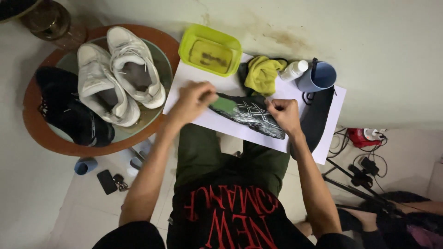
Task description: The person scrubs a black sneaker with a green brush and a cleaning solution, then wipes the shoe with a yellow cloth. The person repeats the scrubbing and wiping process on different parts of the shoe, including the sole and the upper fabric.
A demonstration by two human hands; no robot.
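A black shoe [251, 113] lies on the white sheet [194, 78], just below the yellow cloth [262, 73]. The right hand [285, 115] is clenched on the shoe's heel end. The left hand [194, 99], fingers curled, presses what looks like a green sponge [224, 104] to its toe, though motion blurs the grip.

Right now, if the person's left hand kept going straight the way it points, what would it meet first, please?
The left hand, blurred and closed around something I cannot make out, points up and right across the white sheet. It would probably meet the yellow-green tub of murky water first, though depth is unclear.
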